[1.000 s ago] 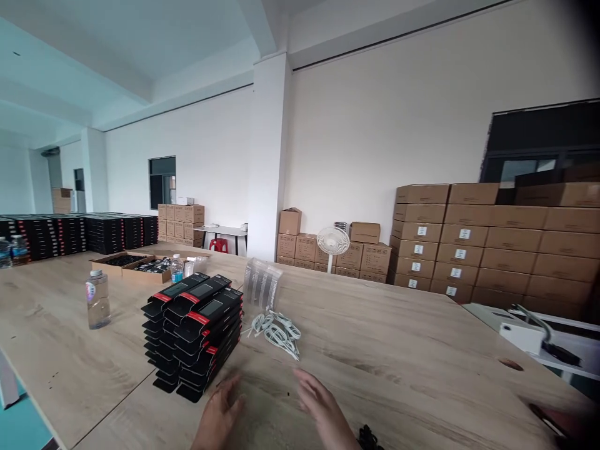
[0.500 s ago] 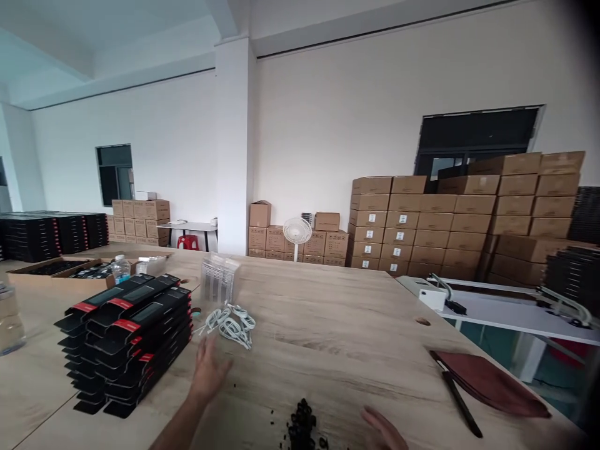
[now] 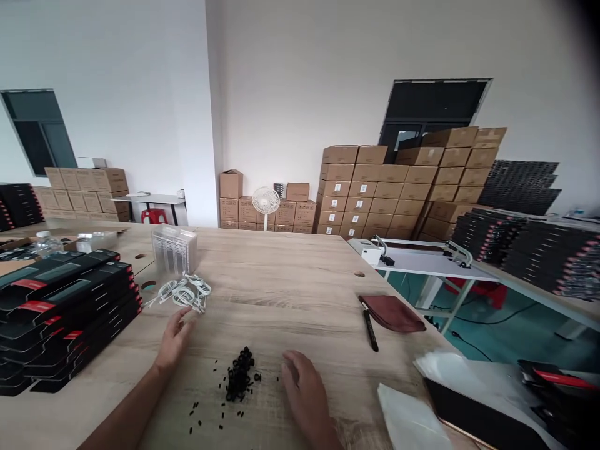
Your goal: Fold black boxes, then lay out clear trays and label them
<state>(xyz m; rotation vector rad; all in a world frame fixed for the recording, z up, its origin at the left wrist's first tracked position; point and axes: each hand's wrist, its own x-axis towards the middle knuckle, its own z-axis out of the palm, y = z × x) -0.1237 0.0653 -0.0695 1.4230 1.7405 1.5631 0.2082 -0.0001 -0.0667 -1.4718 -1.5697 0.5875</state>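
My left hand (image 3: 175, 337) is over the wood-grain table, its fingers apart and holding nothing. Just beyond its fingertips lie several coiled white cables (image 3: 185, 292). A small heap of black ring-like parts (image 3: 240, 375) sits between my hands, with tiny black pieces scattered around it. To the right of the heap is my right hand (image 3: 304, 390), loosely curved with the thumb apart from the fingers. Nothing shows in its grasp. Left of my left arm stands a stack of flat black boxes (image 3: 70, 312) with red marks.
Clear plastic cases (image 3: 174, 250) stand behind the cables. On the right lie a dark red cloth pouch (image 3: 394, 314), a black pen-like tool (image 3: 369, 328), white plastic bags (image 3: 412, 419) and a black phone-like slab (image 3: 485, 415). Cartons (image 3: 375, 194) are stacked by the wall.
The view has turned right and tilted down, bringing the whole heap, the plastic bags and the black slab into sight. More of my right hand shows now, beside the heap.
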